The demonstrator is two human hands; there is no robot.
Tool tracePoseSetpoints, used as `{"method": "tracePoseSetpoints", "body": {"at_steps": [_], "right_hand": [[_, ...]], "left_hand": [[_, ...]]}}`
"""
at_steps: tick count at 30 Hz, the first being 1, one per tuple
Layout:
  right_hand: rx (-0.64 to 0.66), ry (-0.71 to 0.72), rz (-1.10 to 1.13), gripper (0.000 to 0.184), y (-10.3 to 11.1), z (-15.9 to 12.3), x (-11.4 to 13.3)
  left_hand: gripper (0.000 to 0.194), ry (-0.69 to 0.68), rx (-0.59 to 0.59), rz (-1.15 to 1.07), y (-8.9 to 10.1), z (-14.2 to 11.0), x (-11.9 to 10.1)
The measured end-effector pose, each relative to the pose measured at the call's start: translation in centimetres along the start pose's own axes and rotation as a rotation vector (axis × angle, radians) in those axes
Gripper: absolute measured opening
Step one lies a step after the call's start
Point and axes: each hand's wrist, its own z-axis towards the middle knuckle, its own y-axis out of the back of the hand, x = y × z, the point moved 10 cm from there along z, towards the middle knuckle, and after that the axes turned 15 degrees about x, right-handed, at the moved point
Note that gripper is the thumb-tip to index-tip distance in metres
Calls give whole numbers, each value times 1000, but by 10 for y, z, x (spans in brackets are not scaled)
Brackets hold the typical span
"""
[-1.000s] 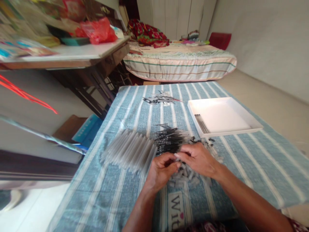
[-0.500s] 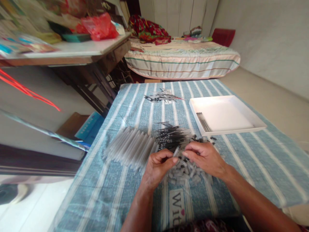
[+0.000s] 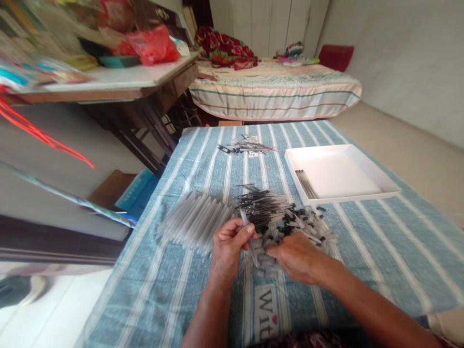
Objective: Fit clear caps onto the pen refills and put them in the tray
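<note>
My left hand point(image 3: 230, 239) is closed around a translucent pen barrel point(image 3: 243, 217), which stands tilted between thumb and fingers. Over the heap of small clear pen caps point(image 3: 263, 268), my right hand point(image 3: 300, 258) reaches down with its fingers pinched together. Whatever those fingertips hold is hidden. Left of my left hand lies a neat stack of clear pen barrels point(image 3: 197, 220). Thin dark pen refills point(image 3: 264, 205) lie in a bundle just beyond both hands. Black-and-clear small pen parts point(image 3: 311, 224) spread to the right.
A shallow white box point(image 3: 348, 199) at the right holds several grey pens point(image 3: 306, 183) along its left side. Farther back lies a loose pile of thin refills point(image 3: 242, 146). A striped cloth point(image 3: 145, 285) covers the table. A cluttered side table point(image 3: 119, 92) and a bed point(image 3: 275, 96) stand beyond.
My hands were close together at a small clear piece. Now my right hand has moved down onto the caps, while my left hand has shifted slightly left, holding the barrel.
</note>
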Motion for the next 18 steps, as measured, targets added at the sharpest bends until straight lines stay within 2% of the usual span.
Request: {"method": "tracePoseSetpoints", "body": {"at_steps": [7, 13, 18], "right_hand": [[-30, 15, 43, 18, 0, 4, -5], [-249, 56, 226, 13, 17, -7, -12], [-383, 62, 456, 13, 23, -14, -20]], "left_hand": [[17, -10, -42, -65, 4, -1, 0], [23, -26, -78, -79, 7, -1, -2], [17, -81, -91, -93, 8, -2, -7]]}}
